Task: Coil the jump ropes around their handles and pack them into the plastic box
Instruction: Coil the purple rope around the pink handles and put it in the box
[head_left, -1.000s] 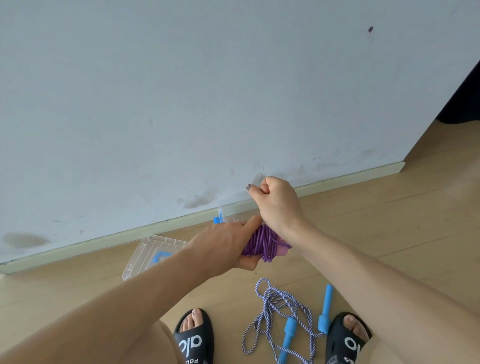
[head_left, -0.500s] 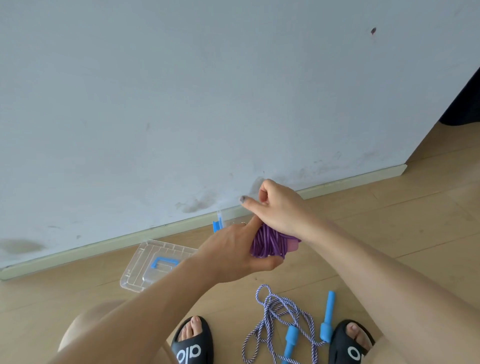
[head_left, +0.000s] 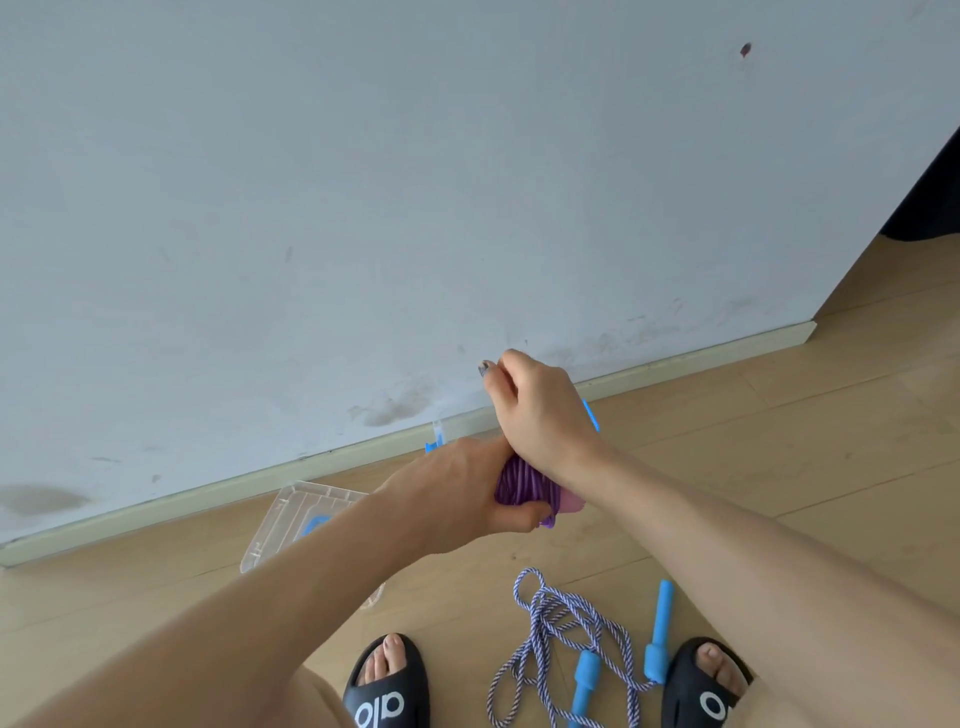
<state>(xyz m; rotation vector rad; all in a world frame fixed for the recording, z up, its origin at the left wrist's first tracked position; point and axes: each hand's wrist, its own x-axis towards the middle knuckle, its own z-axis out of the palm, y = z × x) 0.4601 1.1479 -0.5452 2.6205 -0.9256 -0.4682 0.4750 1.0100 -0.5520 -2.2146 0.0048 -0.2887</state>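
Purple rope bundle (head_left: 521, 482) mostly hidden by left hand (head_left: 457, 491); right hand (head_left: 540, 410) above.

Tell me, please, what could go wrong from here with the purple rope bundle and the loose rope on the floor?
The right hand pinches something above the purple coil that the left hand grips; if it is the rope's end and it slips, the wraps may spring loose. The striped rope lies unwound between the sandals, so a step could snag it.
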